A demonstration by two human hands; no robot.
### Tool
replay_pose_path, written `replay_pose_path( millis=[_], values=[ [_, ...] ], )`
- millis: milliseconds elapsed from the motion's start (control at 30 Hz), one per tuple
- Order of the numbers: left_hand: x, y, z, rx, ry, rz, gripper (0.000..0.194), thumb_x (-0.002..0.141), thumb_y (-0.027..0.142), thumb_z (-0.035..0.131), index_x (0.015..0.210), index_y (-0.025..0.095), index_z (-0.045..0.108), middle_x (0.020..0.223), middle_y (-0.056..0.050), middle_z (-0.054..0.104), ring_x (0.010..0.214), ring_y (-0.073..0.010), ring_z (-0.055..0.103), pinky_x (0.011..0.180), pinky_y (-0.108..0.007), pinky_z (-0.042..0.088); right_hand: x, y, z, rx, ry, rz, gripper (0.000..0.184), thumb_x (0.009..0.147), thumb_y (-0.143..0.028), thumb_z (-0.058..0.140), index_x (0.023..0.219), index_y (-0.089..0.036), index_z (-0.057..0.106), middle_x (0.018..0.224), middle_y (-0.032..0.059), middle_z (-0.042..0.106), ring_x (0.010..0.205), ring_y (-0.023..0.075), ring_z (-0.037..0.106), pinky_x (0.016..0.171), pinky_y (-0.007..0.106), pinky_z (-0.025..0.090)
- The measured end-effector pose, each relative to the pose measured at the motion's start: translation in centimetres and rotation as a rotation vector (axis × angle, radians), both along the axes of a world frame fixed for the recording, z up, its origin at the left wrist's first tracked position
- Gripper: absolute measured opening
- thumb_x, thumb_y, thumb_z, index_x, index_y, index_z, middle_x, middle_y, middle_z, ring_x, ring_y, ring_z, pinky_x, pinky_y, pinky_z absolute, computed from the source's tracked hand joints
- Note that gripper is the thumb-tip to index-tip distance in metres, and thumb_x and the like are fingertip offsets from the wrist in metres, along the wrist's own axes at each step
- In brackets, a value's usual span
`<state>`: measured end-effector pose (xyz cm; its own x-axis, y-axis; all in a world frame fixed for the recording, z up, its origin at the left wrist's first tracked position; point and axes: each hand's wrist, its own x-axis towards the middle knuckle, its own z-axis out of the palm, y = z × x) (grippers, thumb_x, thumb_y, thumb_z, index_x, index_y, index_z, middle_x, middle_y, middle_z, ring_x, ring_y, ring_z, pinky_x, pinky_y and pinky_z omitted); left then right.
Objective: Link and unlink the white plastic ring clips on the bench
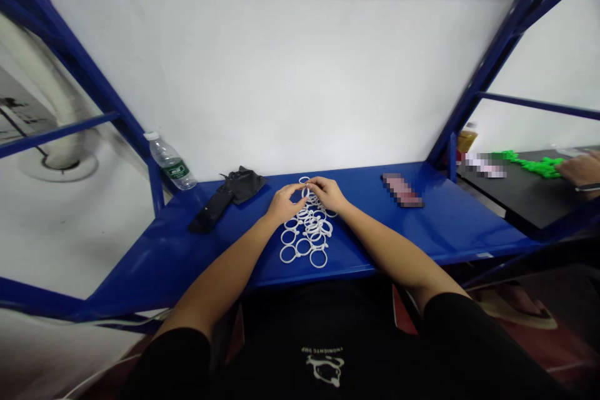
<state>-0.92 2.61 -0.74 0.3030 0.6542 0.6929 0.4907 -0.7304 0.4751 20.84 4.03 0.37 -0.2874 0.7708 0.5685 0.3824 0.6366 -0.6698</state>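
Note:
Several thin white plastic rings with small knobs lie linked or overlapping in a loose bunch [315,225] on the blue table [375,237]. My left hand [285,203] is at the far end of the bunch, its thumb and fingers closed round a white ring [305,192]. From the other side my right hand [329,194] pinches at that same ring, fingertips nearly meeting those of the left. Another white ring [304,179] shows just beyond the fingertips. The exact contact between fingers and rings is too small to make out.
Black plastic bags [225,197] lie on the left of the table, near a water bottle [171,162] leaning by the frame. A blurred-out pinkish phone-like object [402,190] lies to the right. On a neighbouring dark table [520,194], another person's hand [581,169] touches green pieces [544,167].

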Motion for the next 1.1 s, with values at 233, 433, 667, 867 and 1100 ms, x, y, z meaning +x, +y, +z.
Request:
replay_pose_path(
  millis=[233,433,667,867,1100],
  values=[
    [-0.1,0.3,0.1,-0.062,-0.090,0.050,0.025,0.099,0.028,0.078,0.122,0.022,0.072,0.113,-0.009,0.086,0.107,-0.0250,0.084,0.100,-0.042,0.067,-0.7,-1.3,0.4,0.113,-0.104,0.002,0.023,0.110,-0.032,0.061,0.110,-0.022,0.081,0.105,0.0087,0.085,0.097,0.0232,0.079,0.092,0.034,0.059],
    [-0.1,0.3,0.0,-0.059,-0.057,0.054,0.023,0.098,0.026,0.077,0.119,0.022,0.073,0.112,-0.008,0.085,0.103,-0.0239,0.083,0.099,-0.041,0.066,-0.9,-1.1,0.2,0.115,-0.087,0.003,0.023,0.109,-0.031,0.061,0.111,-0.023,0.082,0.108,0.0088,0.086,0.099,0.0234,0.079,0.093,0.035,0.059],
    [-0.5,0.4,-0.1,-0.071,0.011,0.070,0.024,0.099,0.024,0.075,0.123,0.023,0.075,0.100,-0.004,0.083,0.099,-0.0226,0.080,0.100,-0.039,0.064,-0.7,-0.8,0.1,0.076,-0.137,0.040,0.025,0.108,-0.024,0.059,0.115,-0.023,0.083,0.106,0.0063,0.086,0.092,0.0208,0.077,0.089,0.031,0.057],
    [-0.5,0.6,-0.3,-0.096,0.062,0.053,0.024,0.098,0.026,0.076,0.122,0.024,0.078,0.086,0.000,0.081,0.085,-0.0200,0.078,0.085,-0.033,0.063,-0.5,-0.7,0.0,0.097,-0.212,0.017,0.021,0.107,-0.018,0.061,0.111,-0.022,0.081,0.103,0.0066,0.084,0.090,0.0204,0.075,0.087,0.030,0.054],
    [-0.6,0.9,-0.5,-0.102,0.103,0.039,0.017,0.098,0.031,0.077,0.112,0.024,0.083,0.091,-0.004,0.084,0.087,-0.0228,0.079,0.086,-0.036,0.064,0.3,0.4,-0.3,0.056,-0.222,-0.063,0.024,0.105,-0.014,0.061,0.117,-0.021,0.082,0.105,0.0080,0.085,0.095,0.0216,0.078,0.090,0.032,0.056]
  ],
)
